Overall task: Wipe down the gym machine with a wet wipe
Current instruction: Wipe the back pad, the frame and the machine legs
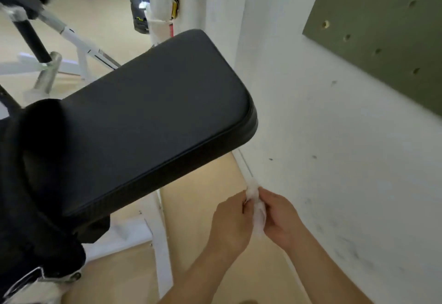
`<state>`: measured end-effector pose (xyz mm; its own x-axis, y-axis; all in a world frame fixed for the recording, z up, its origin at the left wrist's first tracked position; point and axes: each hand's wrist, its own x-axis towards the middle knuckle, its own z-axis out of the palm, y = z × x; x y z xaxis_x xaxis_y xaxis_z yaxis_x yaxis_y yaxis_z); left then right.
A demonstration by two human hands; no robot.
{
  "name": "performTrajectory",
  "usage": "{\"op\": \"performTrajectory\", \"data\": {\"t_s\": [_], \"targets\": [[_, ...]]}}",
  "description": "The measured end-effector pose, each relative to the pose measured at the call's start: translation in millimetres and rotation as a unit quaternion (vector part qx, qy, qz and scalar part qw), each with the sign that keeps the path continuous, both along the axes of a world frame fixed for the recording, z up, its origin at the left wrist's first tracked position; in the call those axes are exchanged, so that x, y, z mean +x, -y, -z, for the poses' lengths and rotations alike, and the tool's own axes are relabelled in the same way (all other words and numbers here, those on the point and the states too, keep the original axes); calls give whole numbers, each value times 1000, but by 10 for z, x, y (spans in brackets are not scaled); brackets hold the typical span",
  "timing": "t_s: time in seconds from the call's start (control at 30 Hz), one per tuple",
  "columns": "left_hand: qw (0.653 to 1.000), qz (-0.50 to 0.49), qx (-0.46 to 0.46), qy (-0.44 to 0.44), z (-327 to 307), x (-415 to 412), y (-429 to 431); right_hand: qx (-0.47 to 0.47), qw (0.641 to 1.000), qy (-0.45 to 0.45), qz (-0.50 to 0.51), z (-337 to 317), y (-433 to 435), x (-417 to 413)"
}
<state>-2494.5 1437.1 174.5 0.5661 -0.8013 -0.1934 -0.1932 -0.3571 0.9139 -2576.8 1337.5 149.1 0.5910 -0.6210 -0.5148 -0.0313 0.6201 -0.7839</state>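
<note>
Between left hand (pixel 230 220), right hand (pixel 282 217): wipe (pixel 259 210)

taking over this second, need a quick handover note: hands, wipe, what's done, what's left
Left hand: pinches one side of the wet wipe.
Right hand: grips the other side.
The wipe is bunched between both hands, in the air by the wall, below and right of the black pad. It touches no part of the machine.
Done: wipe in hand.
Left: probably spread it, then wipe the pad and white frame. I cannot tell if any part is already wiped.
</note>
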Motion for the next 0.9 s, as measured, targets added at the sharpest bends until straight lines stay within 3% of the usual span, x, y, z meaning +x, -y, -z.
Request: {"op": "performTrajectory", "data": {"t_s": [0.1, 0.3, 0.4, 0.53, 0.63, 0.77, 0.9], "targets": [[998, -19, -39, 37, -699, -108, -45, -106, 991, -79, 11, -688, -8, -21], [965, -169, -150, -136, -1989, 134, -41, -160, 980, -114, -37, -2068, 179, 189], [953, -201, -156, -164, -2467, 230, 15, -101, 991, -73, -43, -2489, 444, 200], [943, -216, -159, -195, -2911, 381, 214, 53, 998, -1, -35, -2775, 802, 169], [925, -246, -151, -246, -3064, 492, 399, 97, 989, 16, -112, -2979, 956, 211], [903, -282, -173, -273, -3102, 627, 573, -13, 972, -2, -236, -3189, 1024, 459], [875, -341, -172, -299, -3015, 806, 620, -111, 974, -73, -185, -3200, 1119, 860]]}}
